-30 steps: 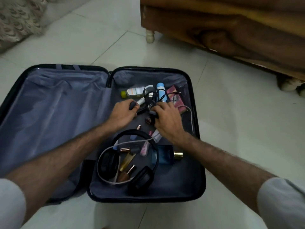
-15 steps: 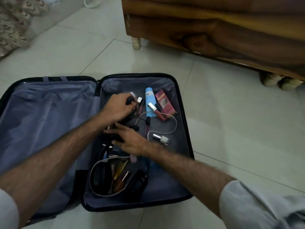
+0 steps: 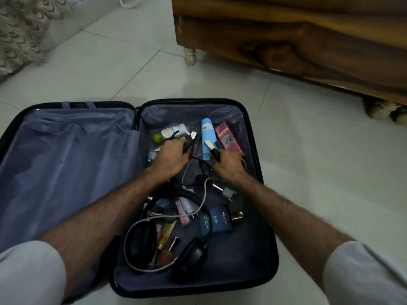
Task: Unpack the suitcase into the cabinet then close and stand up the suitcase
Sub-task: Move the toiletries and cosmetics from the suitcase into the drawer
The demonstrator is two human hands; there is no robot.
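Note:
The dark suitcase [image 3: 256, 133] lies open flat on the floor, its left half lined in grey and bare. The right half holds loose toiletries and cables. My left hand [image 3: 170, 156] grips one plug end of a black cable [image 3: 199, 161] near a yellow-capped bottle [image 3: 169, 134]. My right hand [image 3: 228, 162] pinches the cable's other plug beside a light blue tube [image 3: 207, 137] and a pink box [image 3: 228, 138]. Black headphones [image 3: 191, 256], a blue perfume box [image 3: 220, 219], a white cable [image 3: 141, 225] and small cosmetic bottles lie nearer me.
A wooden cabinet [image 3: 297, 40] on short pale legs stands at the back right, close to the suitcase's far corner. Pale floor tiles [image 3: 319, 172] stretch to the right of the suitcase. Patterned fabric [image 3: 19, 34] hangs at the far left.
My right hand moved from the middle of the case up and right to the cable's plug by the blue tube. My left hand stayed on the cable near the bottle.

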